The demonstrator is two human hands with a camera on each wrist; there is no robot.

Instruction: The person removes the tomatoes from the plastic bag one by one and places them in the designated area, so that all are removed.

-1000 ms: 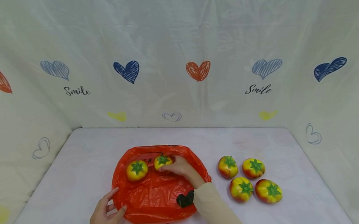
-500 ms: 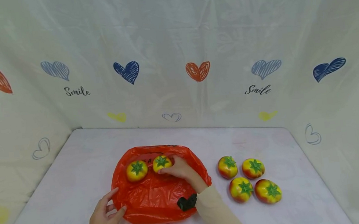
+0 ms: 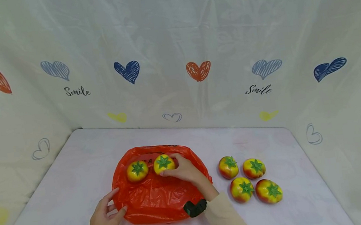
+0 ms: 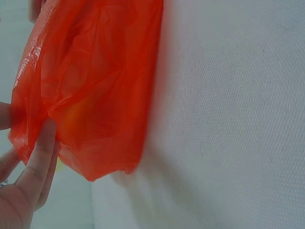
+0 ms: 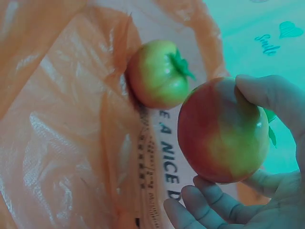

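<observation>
A red plastic bag [image 3: 156,197] with black print lies spread on the table, its rim standing up all round. At its left rim, my left hand [image 3: 104,219] pinches the plastic between thumb and fingers; the left wrist view shows the fingers [image 4: 40,162] against the bag's side [image 4: 95,90]. My right hand [image 3: 185,169] grips a yellow-red tomato [image 3: 163,163] with a green leafy top, over the far part of the bag. In the right wrist view this tomato [image 5: 221,131] sits between thumb and curled fingers. Another tomato [image 3: 137,171] lies inside the bag, just left of it.
Several more tomatoes [image 3: 241,190] stand grouped on the white table [image 3: 266,221], right of the bag. A white curtain [image 3: 165,36] printed with hearts hangs behind and on both sides of the table. A dark wrist-worn device [image 3: 195,208] is on my right wrist.
My right hand has risen slightly, and the tomato in it looks a little larger in the head view. My right forearm has shifted a bit rightward. The left hand keeps its place.
</observation>
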